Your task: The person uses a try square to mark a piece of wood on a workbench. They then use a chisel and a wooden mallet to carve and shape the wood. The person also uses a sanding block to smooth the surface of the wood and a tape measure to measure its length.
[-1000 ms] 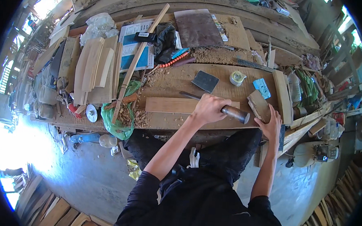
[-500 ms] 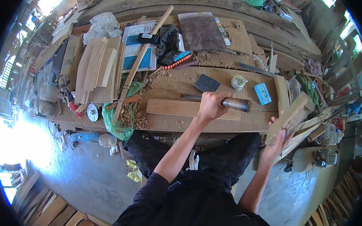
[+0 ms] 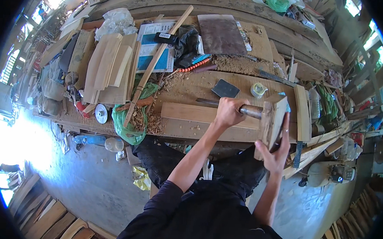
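Note:
My left hand is closed round a chisel, which lies sideways over the bench, its dark blade pointing left and its round handle right. At the handle's end is a thick wooden block, gripped from the right by my right hand. Block and handle appear to meet, though I cannot tell if they touch. Under the chisel lies a flat wooden board. Just beyond are a dark rectangular stone and a round clear container. A blue block seen earlier is mostly hidden behind the wooden block.
Wood shavings and a green plastic bag lie left of the board, beside a long wooden strip. Stacked boards stand farther left. A metal rule and a dark panel lie at the back.
My right hand has brought the wooden block left, up to the chisel handle. My left hand keeps its hold on the chisel. The whole view has shifted slightly.

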